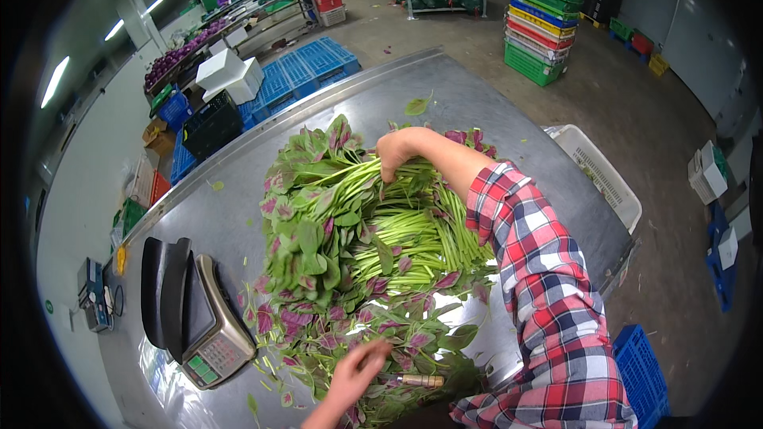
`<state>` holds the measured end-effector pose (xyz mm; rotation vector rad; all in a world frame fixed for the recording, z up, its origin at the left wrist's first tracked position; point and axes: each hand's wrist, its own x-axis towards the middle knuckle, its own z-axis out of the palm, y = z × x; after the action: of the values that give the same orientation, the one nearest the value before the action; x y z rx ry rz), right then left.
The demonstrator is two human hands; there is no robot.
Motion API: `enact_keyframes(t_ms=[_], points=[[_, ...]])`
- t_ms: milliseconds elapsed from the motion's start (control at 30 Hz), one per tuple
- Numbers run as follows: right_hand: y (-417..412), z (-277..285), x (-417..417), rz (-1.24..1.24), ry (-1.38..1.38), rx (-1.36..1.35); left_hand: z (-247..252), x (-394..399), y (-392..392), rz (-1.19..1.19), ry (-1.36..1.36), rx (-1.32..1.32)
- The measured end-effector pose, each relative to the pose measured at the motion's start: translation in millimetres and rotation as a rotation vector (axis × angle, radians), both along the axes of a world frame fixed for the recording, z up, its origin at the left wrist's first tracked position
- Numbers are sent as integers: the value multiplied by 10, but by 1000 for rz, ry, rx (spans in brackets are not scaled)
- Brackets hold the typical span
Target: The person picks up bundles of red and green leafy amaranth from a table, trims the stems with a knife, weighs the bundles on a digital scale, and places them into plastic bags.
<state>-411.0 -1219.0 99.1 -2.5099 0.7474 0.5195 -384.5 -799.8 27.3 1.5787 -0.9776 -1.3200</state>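
Observation:
A large heap of red-and-green amaranth (pixel 310 238) lies on a stainless steel table (pixel 477 95), its leaves mostly to the left and pale green stems (pixel 405 244) in the middle. My right hand (pixel 396 154) reaches over the far side of the heap and grips a bundle of stems from above; its fingertips are partly hidden among them. Low over loose leaves near me, my left hand (pixel 360 366) has loosely bent fingers, with nothing visible in it. Just right of it rests a wooden handle (pixel 422 380) of a tool, its other end hidden by leaves.
A digital scale (pixel 217 351) with a black pan (pixel 167 298) stands on the left. One loose leaf (pixel 418 106) lies beyond the heap. Past the table are blue plastic pallets (pixel 304 71), white foam boxes (pixel 229 74), stacked crates (pixel 542 24) and a white basket (pixel 602 173).

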Motion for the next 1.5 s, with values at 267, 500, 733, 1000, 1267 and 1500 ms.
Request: enact_keyframes(t_ms=[267,500,733,1000,1267,1500], points=[[462,214,-93,57,-41,5,-471,142,-2401,229,996,-390],[685,55,-649,57,-226,164,-400,126,-2448,551,1184,-409],[-117,-1453,-486,-61,-566,-200,-427,-19,-2433,596,1149,-427],[-193,-966,-380,-60,-491,-79,-384,-92,-2298,649,1169,-361],[165,-1396,-433,96,-687,-433,-246,-18,-2008,545,845,-510],[244,-1209,-478,-190,-629,-117,-438,96,-1900,752,985,-377]])
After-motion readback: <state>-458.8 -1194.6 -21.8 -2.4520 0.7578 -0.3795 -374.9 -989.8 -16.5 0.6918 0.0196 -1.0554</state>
